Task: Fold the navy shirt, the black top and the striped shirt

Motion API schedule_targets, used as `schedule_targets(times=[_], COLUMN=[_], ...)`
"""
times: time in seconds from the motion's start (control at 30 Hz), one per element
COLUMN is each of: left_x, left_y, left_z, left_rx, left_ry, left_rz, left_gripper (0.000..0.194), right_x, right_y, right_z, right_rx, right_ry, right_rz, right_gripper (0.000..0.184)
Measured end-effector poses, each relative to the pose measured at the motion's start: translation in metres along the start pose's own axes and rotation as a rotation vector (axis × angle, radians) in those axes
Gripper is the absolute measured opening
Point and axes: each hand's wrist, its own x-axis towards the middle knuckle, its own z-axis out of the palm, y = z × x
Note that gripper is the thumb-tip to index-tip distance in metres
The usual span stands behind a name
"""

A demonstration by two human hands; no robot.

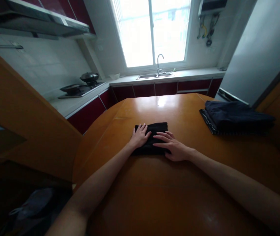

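Head view: one black cloth (150, 150), folded into a flat, roughly rectangular bundle, lying on the wooden counter (140, 196), near its middle. One left grip (140, 135), released, palm down, fingers spread over the cloth's left part. One right grip (173, 147), released, fingers parted and slightly bent, laid over the cloth's right part and edge; nothing clenched in either. One pile (238, 116) of folded dark fabric, navy on top, a patterned edge beneath, on the counter's right side, well apart from the cloth. Beyond the counter: one steel sink (148, 76) with a curved tap (158, 63), set in a white worktop (196, 73) below a bright window (137, 36). At left, one hob (82, 89) bearing two dark pans. At right, one tall grey fridge (260, 49).
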Motion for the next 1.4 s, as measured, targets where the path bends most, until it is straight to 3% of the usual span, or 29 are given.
schedule_targets(times=[0.2,0.53,1.03,1.13,1.27,1.4], left_x=[0.002,0.001,0.002,0.006,0.004,-0.016], left_y=[-0.002,0.000,-0.007,-0.008,-0.003,0.016], left_z=[0.001,0.000,0.000,-0.003,-0.013,-0.018], left_rx=[0.000,-0.005,-0.075,-0.137,-0.166,-0.095], left_ry=[-0.002,-0.006,-0.008,-0.017,-0.010,0.010], left_rz=[-0.003,-0.009,-0.011,-0.047,-0.089,0.125], left_gripper=[0.062,0.063,0.062,0.056,0.050,0.055], right_x=[0.002,0.005,-0.007,-0.008,-0.005,0.004], right_y=[-0.003,0.002,0.012,0.008,0.004,0.019], right_z=[0.000,0.009,-0.001,-0.006,-0.006,0.004], right_rx=[0.035,-0.084,0.030,0.043,0.124,0.215], right_ry=[-0.017,0.052,-0.046,-0.056,0.054,0.290], right_rz=[0.031,0.026,0.016,0.014,0.051,0.200], right_gripper=[0.099,0.080,0.083,0.073,0.037,0.040])
